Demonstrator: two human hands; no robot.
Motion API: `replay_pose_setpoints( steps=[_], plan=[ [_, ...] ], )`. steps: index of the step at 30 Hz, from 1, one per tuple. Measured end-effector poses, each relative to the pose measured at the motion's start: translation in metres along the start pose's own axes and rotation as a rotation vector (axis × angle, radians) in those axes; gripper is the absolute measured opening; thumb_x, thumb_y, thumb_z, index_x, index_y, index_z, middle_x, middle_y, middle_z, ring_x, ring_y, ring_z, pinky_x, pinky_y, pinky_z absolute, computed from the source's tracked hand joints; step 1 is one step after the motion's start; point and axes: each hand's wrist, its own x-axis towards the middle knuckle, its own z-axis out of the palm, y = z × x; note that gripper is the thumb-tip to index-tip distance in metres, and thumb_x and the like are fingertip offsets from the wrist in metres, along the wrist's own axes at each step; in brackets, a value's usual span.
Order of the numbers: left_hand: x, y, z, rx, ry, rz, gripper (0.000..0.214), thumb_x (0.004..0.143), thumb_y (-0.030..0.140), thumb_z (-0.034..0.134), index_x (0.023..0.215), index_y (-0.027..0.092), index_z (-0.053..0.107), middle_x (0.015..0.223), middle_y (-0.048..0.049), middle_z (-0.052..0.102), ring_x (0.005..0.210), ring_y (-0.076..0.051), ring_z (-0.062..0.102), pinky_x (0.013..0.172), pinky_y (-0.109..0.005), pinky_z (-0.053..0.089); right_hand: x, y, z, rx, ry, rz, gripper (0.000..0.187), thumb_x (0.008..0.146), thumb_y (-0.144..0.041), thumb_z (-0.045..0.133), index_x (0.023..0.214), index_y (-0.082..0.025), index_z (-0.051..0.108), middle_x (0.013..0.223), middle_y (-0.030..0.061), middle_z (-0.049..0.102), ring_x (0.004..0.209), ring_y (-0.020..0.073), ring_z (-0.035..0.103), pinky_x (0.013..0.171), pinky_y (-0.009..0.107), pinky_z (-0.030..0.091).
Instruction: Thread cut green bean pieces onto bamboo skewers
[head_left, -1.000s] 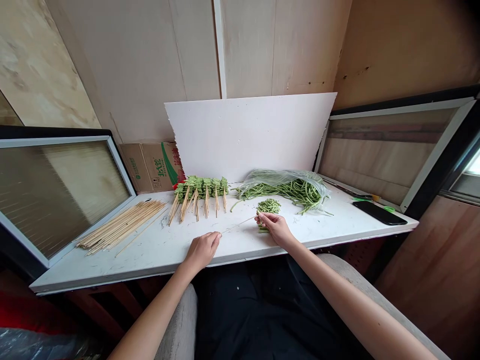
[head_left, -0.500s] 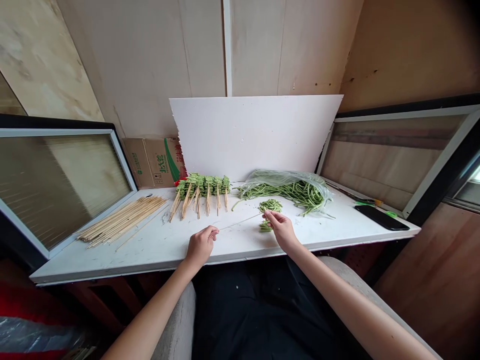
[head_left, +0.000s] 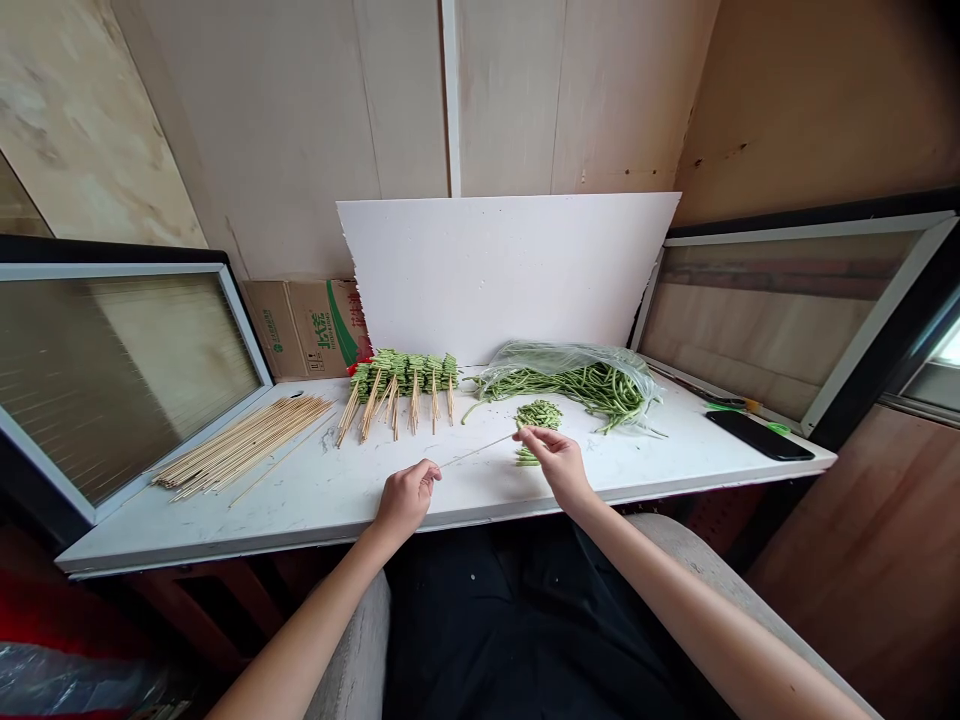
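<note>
**A:** Both hands are over the white table, and there's one thin bamboo skewer strung between them.

**B:** The left hand is curled, thumb and forefinger pinching the near end of that stick, with its heel close to the table's front edge.

**A:** And the right hand?

**B:** Its fingertips are closed on the far tip, slightly higher, so the skewer slopes up from left to right just above the tabletop. Whether a bean piece sits in that pinch is too small to tell.

**A:** There's green all around that hand. A little heap of cut bean pieces lies just beyond its fingers, and a few more bits are tucked beside the thumb.

**B:** Behind those, a clear plastic bag lies open with long green beans spilling out across the table.

**A:** To the left of the bag, loaded skewers are fanned out in a row, green ends to the back and sticks pointing toward the person.

**B:** Further left is a big sheaf of bare bamboo sticks, well apart from both hands.

**A:** At the far right a black phone lies flat near the edge. A white board leans against the wall behind everything, with a cardboard box beside it.
</note>
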Motion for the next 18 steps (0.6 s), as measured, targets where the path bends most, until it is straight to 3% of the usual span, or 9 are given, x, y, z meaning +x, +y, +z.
replay_pose_setpoints(
  steps=[4,8,14,18],
  plan=[
    [-0.001,0.001,0.003,0.014,-0.050,0.020,0.026,0.093,0.009,0.044,0.093,0.022,0.067,0.083,-0.0017,0.074,0.073,-0.017,0.069,0.072,-0.026,0.047,-0.014,0.000,0.015,-0.035,-0.106,-0.005,0.038,0.082,-0.063,0.081,0.089,-0.026,0.084,0.100,0.0091,0.080,0.100,0.0308,0.070,0.089,0.041,0.055],
    [-0.002,-0.001,0.006,-0.017,-0.059,0.025,0.026,0.097,0.012,0.043,0.095,0.022,0.067,0.083,-0.0017,0.074,0.072,-0.016,0.068,0.070,-0.026,0.046,-0.016,0.005,0.019,-0.059,-0.119,-0.033,0.039,0.086,-0.063,0.078,0.090,-0.025,0.082,0.102,0.0098,0.079,0.102,0.0301,0.070,0.089,0.039,0.056],
    [-0.001,0.000,0.006,-0.042,-0.095,0.016,0.027,0.100,0.016,0.041,0.098,0.022,0.067,0.080,-0.0012,0.072,0.068,-0.016,0.066,0.065,-0.025,0.043,-0.003,0.015,0.009,-0.069,-0.129,-0.014,0.046,0.080,-0.063,0.083,0.099,-0.021,0.082,0.112,0.0114,0.080,0.099,0.0288,0.074,0.084,0.039,0.059],
    [0.000,0.001,0.005,-0.057,-0.095,-0.003,0.029,0.102,0.019,0.039,0.100,0.022,0.068,0.077,-0.0013,0.072,0.064,-0.016,0.064,0.064,-0.025,0.042,0.014,0.012,-0.010,-0.108,-0.183,-0.037,0.051,0.082,-0.064,0.080,0.111,-0.023,0.082,0.116,0.0124,0.080,0.106,0.0309,0.074,0.087,0.042,0.061]
  ],
)
